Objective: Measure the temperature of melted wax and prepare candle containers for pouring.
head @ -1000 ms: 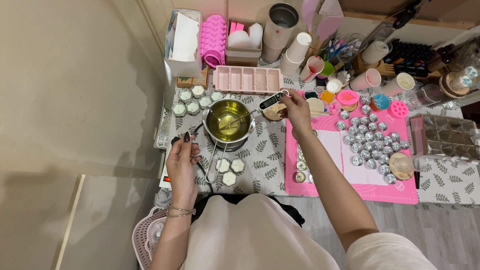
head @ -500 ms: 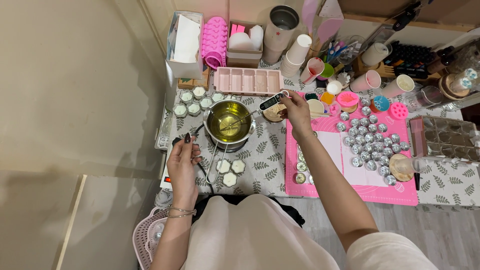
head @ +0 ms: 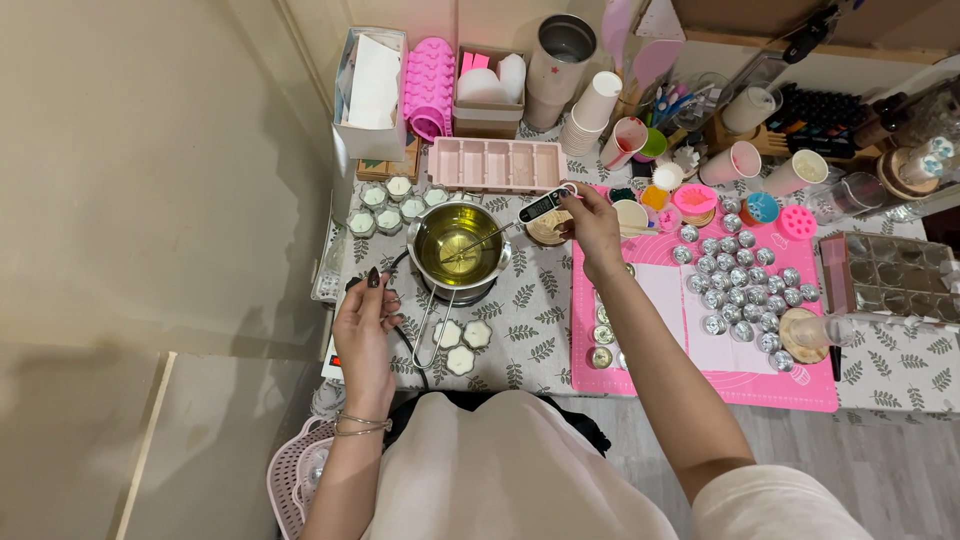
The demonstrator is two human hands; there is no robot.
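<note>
Right hand (head: 592,222) grasped a probe thermometer (head: 540,207), its tip dipped in the pot (head: 459,250) of yellow liquid; left hand (head: 362,330) rested released beside the pot handle (head: 432,325)

Left hand (head: 362,325) rests low, palm down, fingers loosely curled, bracelets at wrist; right hand (head: 592,222) reaches forward, arm extended, fingers pinched.

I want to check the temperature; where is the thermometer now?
In the head view the thermometer is in the right hand, its probe reaching left into the pot of yellow liquid, just below the pink mould tray.
</note>
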